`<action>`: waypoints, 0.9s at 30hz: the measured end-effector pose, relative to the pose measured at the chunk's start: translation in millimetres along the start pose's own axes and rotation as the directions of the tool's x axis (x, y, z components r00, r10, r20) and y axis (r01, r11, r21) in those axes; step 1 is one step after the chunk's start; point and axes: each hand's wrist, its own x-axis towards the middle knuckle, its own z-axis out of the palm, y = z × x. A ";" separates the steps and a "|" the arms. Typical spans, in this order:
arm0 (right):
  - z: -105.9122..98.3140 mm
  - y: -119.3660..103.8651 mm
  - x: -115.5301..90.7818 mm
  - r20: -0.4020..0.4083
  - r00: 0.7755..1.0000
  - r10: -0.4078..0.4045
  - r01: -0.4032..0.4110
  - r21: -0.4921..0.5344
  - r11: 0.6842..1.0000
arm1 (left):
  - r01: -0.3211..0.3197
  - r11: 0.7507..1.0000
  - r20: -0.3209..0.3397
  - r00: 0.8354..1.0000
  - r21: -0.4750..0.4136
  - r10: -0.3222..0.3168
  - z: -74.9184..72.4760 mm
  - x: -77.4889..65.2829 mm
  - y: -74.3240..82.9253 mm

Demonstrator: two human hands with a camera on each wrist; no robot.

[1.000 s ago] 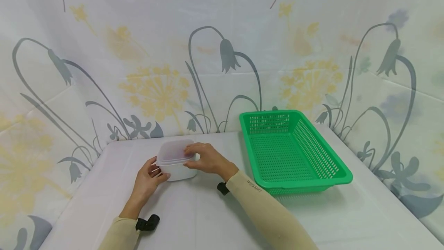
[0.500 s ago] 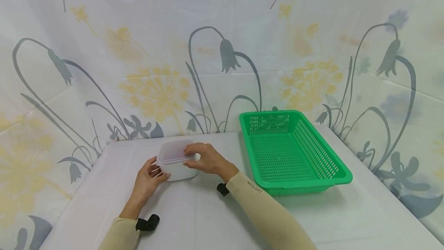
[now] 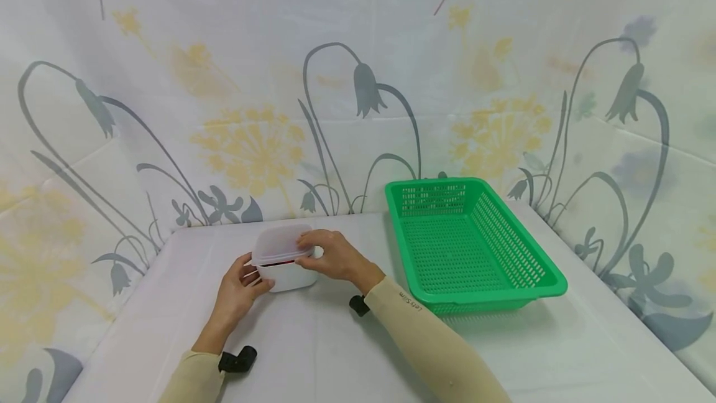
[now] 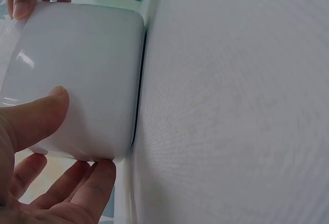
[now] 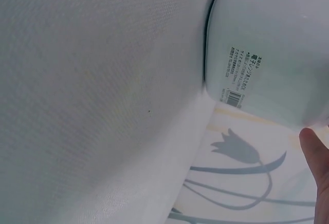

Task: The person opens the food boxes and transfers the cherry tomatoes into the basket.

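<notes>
A white plastic food container stands on the table, with a translucent lid on top. My left hand grips the container's left side, thumb on the front wall and fingers round the side. At the right corner my right hand pinches the lid's edge between thumb and fingers. Between lid and rim, a dark gap with a hint of red shows at the front; what lies inside is hidden. Printed Japanese text and a barcode label appear on the container wall in the right wrist view.
To the right of the container stands a green perforated plastic basket on the white-covered table. A flower-printed curtain hangs directly behind the table. Each wrist wears a black camera mount.
The lid's front edge has risen slightly under my right hand, so a dark and reddish gap now shows above the container's rim. My left hand has kept its place.
</notes>
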 end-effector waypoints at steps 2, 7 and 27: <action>0.7 0.7 0.6 -0.009 1.000 -0.010 0.010 -0.007 1.000 | 0.000 1.000 -0.001 1.000 0.003 0.000 -0.2 -0.3 0.0; 0.8 1.1 1.2 -0.037 0.999 -0.039 0.038 -0.023 0.999 | 0.001 1.000 0.004 1.000 0.007 -0.001 -0.6 -1.1 0.5; -1.8 -1.9 1.9 -0.055 0.998 -0.034 0.032 -0.051 0.998 | 0.012 0.999 0.015 1.000 0.029 -0.013 -0.2 -2.3 2.5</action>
